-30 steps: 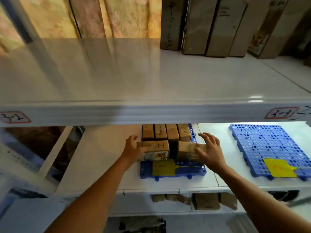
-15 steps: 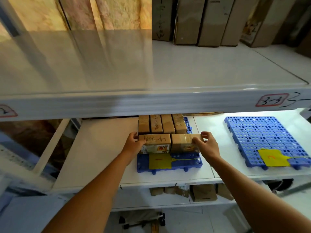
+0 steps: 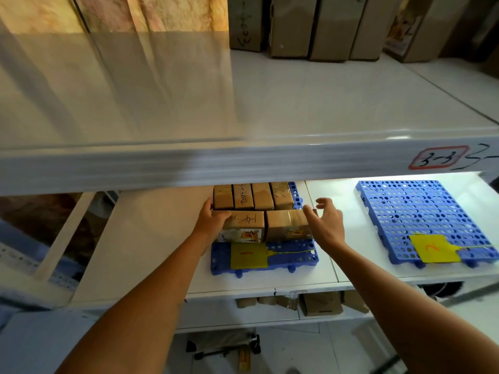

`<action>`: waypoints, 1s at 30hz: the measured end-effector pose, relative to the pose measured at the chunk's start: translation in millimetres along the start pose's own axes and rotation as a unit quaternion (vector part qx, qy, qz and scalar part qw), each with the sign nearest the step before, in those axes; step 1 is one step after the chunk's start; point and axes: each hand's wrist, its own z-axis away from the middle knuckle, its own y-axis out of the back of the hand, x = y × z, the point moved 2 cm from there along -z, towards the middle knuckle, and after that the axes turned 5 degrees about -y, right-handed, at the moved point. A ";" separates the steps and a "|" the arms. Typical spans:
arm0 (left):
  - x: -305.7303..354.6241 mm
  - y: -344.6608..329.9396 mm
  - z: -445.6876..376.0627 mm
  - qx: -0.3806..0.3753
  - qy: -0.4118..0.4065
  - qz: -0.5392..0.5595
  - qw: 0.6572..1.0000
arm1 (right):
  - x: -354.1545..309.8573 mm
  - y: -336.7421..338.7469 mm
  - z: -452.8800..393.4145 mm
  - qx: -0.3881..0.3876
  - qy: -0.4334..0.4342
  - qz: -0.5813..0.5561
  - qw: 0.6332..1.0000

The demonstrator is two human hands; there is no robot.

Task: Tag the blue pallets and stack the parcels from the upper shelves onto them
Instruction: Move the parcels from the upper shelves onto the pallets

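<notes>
Brown cardboard fills most of the left blue pallet [image 3: 224,259] on the lower shelf [image 3: 151,238]. The person's left hand [image 3: 212,224] rests against the left end of the front-left parcel [image 3: 244,225], thumb over its top edge and fingers curled round its corner, so that grip is closed on the box. Just beside it, touching end to end, lies the front-right parcel [image 3: 287,225], wrapped in shiny tape. Behind these two, a row of four parcels [image 3: 253,197] stands side by side at the back of the pallet, partly tucked under the upper shelf [image 3: 297,103]. A yellow tag marked 1 [image 3: 248,255] lies on the bare front strip of the pallet, a thin yellow tie running off to its right.

The right hand [image 3: 328,225] hovers just beside the right end of the front-right parcel, fingers spread and loose; I cannot tell whether the thumb touches the box.

Further right on the same shelf sits a second blue pallet [image 3: 421,211], carrying only a yellow tag marked 2 [image 3: 433,248]. Up on the upper shelf, upright parcels [image 3: 310,25] stand in a row at the back.
</notes>
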 end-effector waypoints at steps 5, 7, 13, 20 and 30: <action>5.2 -6.4 -4.1 0.046 0.012 0.011 0.999 | -36.1 -13.9 -13.2 -0.017 0.060 0.119 0.991; 4.4 -11.7 -3.3 0.050 0.019 0.023 0.998 | -42.6 -26.0 -18.6 -0.065 0.052 0.183 0.980; 0.7 -13.6 1.8 0.057 0.017 0.002 0.998 | -43.8 -36.6 -19.3 -0.067 0.030 0.214 0.974; 1.9 -6.2 2.4 0.039 0.013 0.018 0.999 | -24.6 -7.3 -18.6 0.036 -0.083 0.100 0.991; 5.5 -2.7 8.5 0.032 0.013 0.018 0.999 | -7.5 -8.3 -7.2 -0.064 -0.109 0.025 0.992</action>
